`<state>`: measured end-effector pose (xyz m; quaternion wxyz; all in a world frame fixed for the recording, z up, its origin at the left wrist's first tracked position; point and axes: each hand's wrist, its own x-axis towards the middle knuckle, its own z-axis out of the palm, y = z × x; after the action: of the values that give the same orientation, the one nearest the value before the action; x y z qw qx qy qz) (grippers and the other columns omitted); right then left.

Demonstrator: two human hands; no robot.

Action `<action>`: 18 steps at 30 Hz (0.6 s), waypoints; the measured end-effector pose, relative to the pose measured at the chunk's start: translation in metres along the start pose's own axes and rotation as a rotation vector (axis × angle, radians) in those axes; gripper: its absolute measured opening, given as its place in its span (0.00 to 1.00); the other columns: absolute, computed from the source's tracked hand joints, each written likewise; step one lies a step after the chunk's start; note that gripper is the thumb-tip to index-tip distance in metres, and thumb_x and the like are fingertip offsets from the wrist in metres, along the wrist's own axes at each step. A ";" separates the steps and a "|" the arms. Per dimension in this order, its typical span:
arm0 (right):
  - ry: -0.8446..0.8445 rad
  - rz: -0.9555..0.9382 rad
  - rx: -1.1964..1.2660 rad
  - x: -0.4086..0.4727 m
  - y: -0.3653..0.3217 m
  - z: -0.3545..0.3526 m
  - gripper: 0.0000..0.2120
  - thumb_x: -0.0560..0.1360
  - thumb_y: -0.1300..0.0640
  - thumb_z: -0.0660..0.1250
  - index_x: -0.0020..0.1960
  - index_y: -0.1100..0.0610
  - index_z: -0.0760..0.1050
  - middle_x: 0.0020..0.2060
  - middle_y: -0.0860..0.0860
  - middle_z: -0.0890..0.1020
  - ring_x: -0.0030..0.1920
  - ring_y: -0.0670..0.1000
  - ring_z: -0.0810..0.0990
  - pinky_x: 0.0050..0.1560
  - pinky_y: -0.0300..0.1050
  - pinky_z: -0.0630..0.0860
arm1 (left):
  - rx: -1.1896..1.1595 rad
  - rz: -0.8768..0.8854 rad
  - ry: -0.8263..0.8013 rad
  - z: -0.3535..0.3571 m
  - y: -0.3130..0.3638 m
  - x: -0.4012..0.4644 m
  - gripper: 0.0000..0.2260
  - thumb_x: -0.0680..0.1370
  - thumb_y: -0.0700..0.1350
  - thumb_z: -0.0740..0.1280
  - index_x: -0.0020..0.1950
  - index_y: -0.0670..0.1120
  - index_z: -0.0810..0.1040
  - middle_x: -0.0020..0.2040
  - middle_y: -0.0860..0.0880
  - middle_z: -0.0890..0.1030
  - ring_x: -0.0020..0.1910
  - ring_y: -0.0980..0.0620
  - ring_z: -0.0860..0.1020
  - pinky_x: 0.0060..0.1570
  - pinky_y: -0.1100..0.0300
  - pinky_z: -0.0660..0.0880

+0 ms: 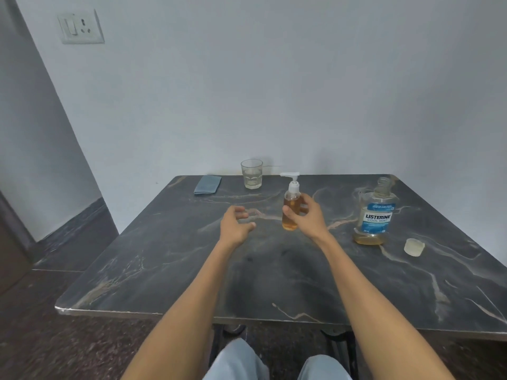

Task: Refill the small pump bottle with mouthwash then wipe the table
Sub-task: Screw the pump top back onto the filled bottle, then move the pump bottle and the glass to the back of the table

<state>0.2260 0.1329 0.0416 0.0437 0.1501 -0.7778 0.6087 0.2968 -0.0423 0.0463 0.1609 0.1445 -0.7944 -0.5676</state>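
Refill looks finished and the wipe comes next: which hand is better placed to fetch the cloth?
Left, probably. The left hand hovers free, on the side of the folded blue cloth at the table's far left. The right hand is at the pump bottle, farther away.

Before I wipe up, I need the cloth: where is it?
The folded blue cloth lies at the table's far left corner, by the wall, just left of the glass.
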 end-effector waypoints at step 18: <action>-0.004 -0.015 0.043 0.063 0.069 -0.002 0.19 0.67 0.51 0.75 0.54 0.44 0.71 0.55 0.48 0.79 0.54 0.49 0.80 0.52 0.45 0.79 | 0.080 -0.025 0.145 0.040 -0.038 0.191 0.31 0.71 0.44 0.75 0.69 0.42 0.65 0.66 0.42 0.72 0.61 0.47 0.73 0.58 0.57 0.69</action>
<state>0.1460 0.1382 -0.0066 0.0435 0.1579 -0.7635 0.6247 0.1089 -0.0987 0.0161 0.2050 0.2013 -0.8008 -0.5256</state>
